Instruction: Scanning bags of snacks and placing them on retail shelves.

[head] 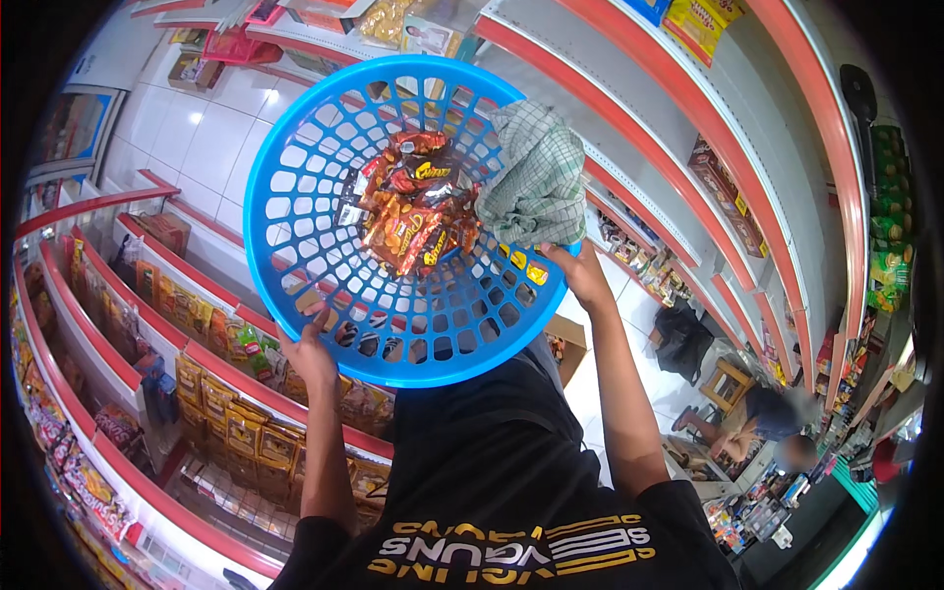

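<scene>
A round blue plastic basket (295,324) with an open lattice is held in front of me. My left hand (310,352) grips its rim at the lower left. On the right side, my right hand (579,269) holds the rim, thumb inside, just below a green-and-white checked cloth (535,173) draped over the edge. Several small snack packets (405,228) in brown, red and black wrappers lie heaped at the basket's bottom. The fingers beneath the rim are partly hidden.
Shelves with red edge strips (708,162) rise at the right; more racks with packaged snacks (243,435) stand at the left. A cardboard box (566,346) sits behind the basket. Farther right are a black bag (682,343), a wooden stool (726,385) and people (767,424) sitting low.
</scene>
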The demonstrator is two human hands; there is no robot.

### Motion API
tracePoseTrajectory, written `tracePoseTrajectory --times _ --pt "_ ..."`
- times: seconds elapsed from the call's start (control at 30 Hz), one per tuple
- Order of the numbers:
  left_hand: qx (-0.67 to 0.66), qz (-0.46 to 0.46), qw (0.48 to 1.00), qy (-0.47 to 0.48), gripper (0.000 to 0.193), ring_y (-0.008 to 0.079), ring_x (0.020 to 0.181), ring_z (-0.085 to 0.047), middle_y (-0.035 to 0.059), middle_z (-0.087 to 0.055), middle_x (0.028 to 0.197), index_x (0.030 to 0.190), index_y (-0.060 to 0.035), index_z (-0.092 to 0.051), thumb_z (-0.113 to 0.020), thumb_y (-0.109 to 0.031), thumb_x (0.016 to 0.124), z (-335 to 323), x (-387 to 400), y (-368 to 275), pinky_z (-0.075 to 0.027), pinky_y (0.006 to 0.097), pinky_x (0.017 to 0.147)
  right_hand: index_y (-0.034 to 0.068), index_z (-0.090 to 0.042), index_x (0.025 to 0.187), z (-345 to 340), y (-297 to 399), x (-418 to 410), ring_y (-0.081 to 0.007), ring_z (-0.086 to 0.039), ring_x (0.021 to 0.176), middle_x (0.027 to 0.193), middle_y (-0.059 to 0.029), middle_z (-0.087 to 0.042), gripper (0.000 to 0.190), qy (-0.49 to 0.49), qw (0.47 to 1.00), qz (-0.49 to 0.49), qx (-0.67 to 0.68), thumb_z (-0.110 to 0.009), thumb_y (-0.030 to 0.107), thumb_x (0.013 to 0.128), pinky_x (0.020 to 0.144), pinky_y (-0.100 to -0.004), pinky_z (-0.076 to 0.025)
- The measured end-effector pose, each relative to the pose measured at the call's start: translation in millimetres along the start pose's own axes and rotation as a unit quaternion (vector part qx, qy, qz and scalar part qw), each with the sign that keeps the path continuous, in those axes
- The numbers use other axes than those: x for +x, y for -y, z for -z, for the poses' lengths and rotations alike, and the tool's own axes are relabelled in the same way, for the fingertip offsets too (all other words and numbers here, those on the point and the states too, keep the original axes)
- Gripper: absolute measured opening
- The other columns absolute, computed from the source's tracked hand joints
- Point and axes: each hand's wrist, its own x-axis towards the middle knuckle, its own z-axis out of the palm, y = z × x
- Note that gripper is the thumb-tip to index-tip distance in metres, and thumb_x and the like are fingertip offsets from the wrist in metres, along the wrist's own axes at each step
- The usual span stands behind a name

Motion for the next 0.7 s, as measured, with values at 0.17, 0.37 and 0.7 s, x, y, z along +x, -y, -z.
tracePoseTrajectory --times 0.17,0.37,0.7 --pt "-0.011 0.005 1.000 -0.002 0.047 0.0280 0.101 -0.064 0.0111 -0.062 0.103 0.124 -0.0029 -0.043 -0.044 0.005 0.078 -4.1 4.6 -1.9 -0.055 0.0369 0.060 -0.004 -0.055 0.117 1.6 3.6 14.0 -0.0234 -0.066 0.092 0.105 -0.0142 -0.065 0.042 -0.010 0.999 0.002 0.030 -0.068 0.017 0.084 0.081 -0.0370 -0.058" --pt "0.006 -0.001 1.000 -0.002 0.039 0.0306 0.097 -0.065 0.0145 -0.062 0.104 0.117 -0.0003 -0.046 -0.041 0.003 0.079 -1.0 8.5 1.6 -0.057 0.0392 0.060 -0.002 -0.052 0.124 -5.7 12.7 11.6 -0.0225 -0.065 0.096 0.109 -0.0133 -0.064 0.047 -0.017 0.998 0.000 0.068 -0.069 0.016 0.084 0.082 -0.0361 -0.056" --pt "0.010 0.003 1.000 0.008 0.047 0.0303 0.100 -0.063 0.0140 -0.060 0.105 0.125 -0.0016 -0.040 -0.041 0.007 0.079 -0.6 5.0 -5.9 -0.053 0.0365 0.059 -0.003 -0.051 0.125 -6.2 15.7 11.5 -0.0215 -0.061 0.102 0.112 -0.0137 -0.064 0.050 0.014 0.998 -0.035 0.045 -0.069 0.020 0.084 0.091 -0.0349 -0.047"
